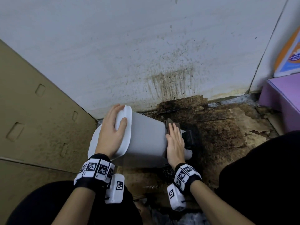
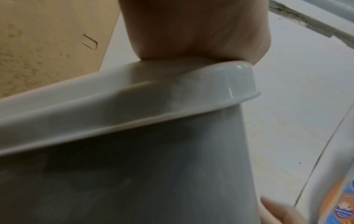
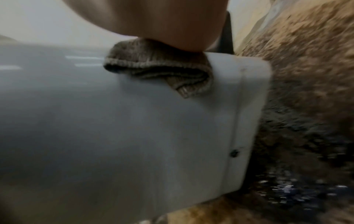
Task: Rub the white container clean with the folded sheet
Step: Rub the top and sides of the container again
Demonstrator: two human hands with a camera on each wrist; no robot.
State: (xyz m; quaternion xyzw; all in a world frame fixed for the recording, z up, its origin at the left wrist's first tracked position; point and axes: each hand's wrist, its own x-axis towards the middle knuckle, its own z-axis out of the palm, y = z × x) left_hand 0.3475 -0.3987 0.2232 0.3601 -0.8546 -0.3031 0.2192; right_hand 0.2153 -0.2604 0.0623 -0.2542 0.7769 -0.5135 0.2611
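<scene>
The white container (image 1: 146, 140) is a lidded bin tilted on its side, lid at the left and base at the right. My left hand (image 1: 112, 132) holds the lid (image 1: 125, 132), fingers over its far edge and thumb on the rim; the left wrist view shows the palm (image 2: 191, 30) on the lid (image 2: 153, 98). My right hand (image 1: 175, 140) lies flat near the base, pressing the folded brown sheet (image 1: 171, 122) against the wall of the bin. In the right wrist view the sheet (image 3: 159, 71) bunches under the hand (image 3: 162, 22) on the container (image 3: 134, 128).
A black pedal (image 1: 190, 138) sticks out at the bin's base. Soiled, wet cardboard (image 1: 219, 127) covers the floor. A stained white wall (image 1: 146, 54) stands behind, a brown cardboard box (image 1: 32, 119) at the left, a purple box (image 1: 282, 98) at the right.
</scene>
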